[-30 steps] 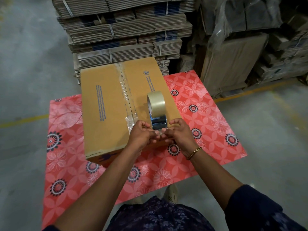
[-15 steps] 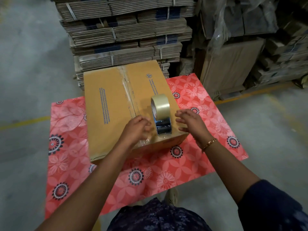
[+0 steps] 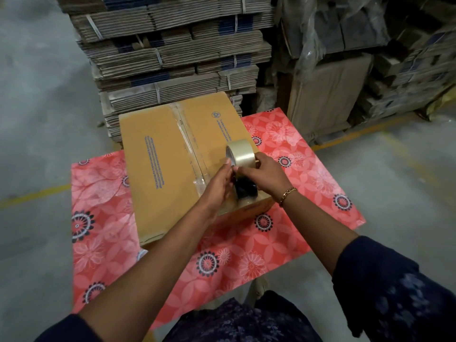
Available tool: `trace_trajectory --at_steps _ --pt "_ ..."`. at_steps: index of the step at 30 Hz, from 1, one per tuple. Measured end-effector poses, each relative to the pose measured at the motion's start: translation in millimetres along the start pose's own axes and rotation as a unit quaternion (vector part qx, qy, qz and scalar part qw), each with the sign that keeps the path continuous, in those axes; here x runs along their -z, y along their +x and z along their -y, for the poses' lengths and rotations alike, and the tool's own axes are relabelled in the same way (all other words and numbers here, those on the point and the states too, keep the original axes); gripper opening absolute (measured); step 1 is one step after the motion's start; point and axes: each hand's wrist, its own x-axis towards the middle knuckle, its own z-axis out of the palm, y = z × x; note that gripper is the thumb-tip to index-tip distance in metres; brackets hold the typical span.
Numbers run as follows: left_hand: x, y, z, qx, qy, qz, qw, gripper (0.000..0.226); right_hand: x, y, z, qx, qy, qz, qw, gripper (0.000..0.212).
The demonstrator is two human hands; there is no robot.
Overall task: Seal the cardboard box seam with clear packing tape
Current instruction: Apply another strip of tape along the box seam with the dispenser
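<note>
The box (image 3: pixel 172 164) sits on the red flowery table (image 3: pixel 103 233), and its middle seam already shines with tape end to end — looks mostly done. Both hands are at the box's near right corner — right hand (image 3: pixel 261 176) gripping the tape roll (image 3: pixel 240 153), left hand (image 3: pixel 219 183) pinching at it, probably the cut left.

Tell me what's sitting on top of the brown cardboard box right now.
A roll of clear packing tape on a dark dispenser sits near the brown cardboard box's near edge, held by the left hand and right hand. Clear tape covers the seam. The hands hide the dispenser's handle.
</note>
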Motion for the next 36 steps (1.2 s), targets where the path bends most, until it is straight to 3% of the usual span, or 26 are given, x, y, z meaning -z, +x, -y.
trace_trajectory --at_steps 4,9,15,19,23,25,29,36 --pt "-20 6 -4 -0.013 0.010 0.023 1.000 0.033 21 -3 -13 -0.008 0.046 -0.039 0.998 0.053" --pt "-58 28 -17 -0.020 0.020 0.046 0.999 0.053 67 15 -42 -0.029 0.113 -0.051 0.992 0.045" --pt "-140 73 -34 -0.014 0.035 0.072 0.997 0.049 123 59 -91 -0.053 0.095 -0.046 0.993 0.047" --pt "-175 129 -21 0.028 0.034 0.040 0.998 0.056 146 94 -127 -0.096 0.111 0.012 0.989 0.044" --pt "-193 177 -1 0.072 0.034 -0.014 0.997 0.062 148 122 -156 -0.155 0.161 0.074 0.972 0.021" --pt "-201 189 3 0.079 0.050 -0.044 0.995 0.063 143 134 -168 -0.174 0.161 0.091 0.967 0.024" --pt "-214 200 4 0.100 0.038 -0.097 0.989 0.062 133 153 -186 -0.190 0.158 0.121 0.961 0.060" --pt "-219 202 -5 0.160 -0.003 -0.104 0.982 0.060 128 168 -202 -0.195 0.159 0.154 0.955 0.036"
